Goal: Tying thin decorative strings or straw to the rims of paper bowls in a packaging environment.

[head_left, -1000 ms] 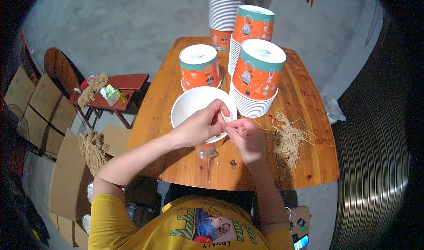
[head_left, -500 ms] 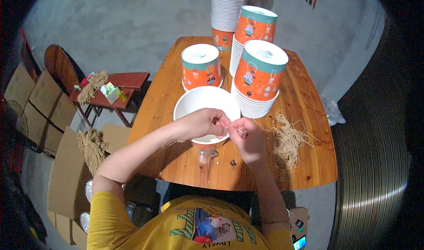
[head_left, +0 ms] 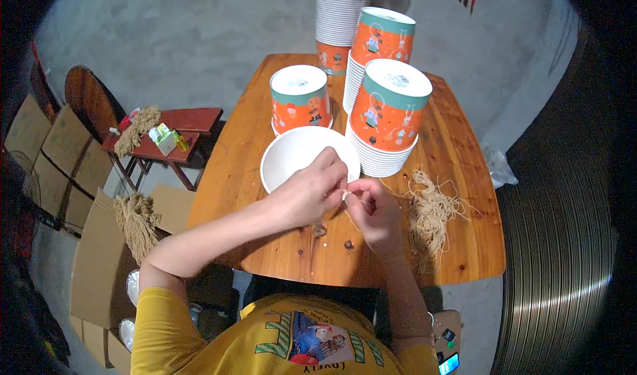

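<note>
In front of me a white-lined paper bucket (head_left: pixel 290 153) has its open mouth facing up and tilted toward me. Over its near right rim, my left hand (head_left: pixel 310 188) is closed with fingers pinched on a thin string. Right beside it, my right hand (head_left: pixel 375 214) pinches the same thin string (head_left: pixel 353 220), and the fingertips of both hands nearly touch. A small white bit shows between them; whether it is a knot or part of the rim I cannot tell. To the right lies a loose heap of beige string (head_left: pixel 432 210), with a strand running toward my right hand.
Upside-down orange and green paper buckets stand behind: one (head_left: pixel 300 98) at left, a nested stack (head_left: pixel 391 110) at right, more beyond. Dark bits (head_left: pixel 349 245) lie on the wooden table (head_left: pixel 464 242). At left are a red bench (head_left: pixel 192 120), a cardboard box (head_left: pixel 103 262) and a string bundle (head_left: pixel 137 226).
My left hand has turned over, its knuckles raised and its wrist lower, across the bucket's near rim. My right hand has shifted slightly down, still pinching the string.
</note>
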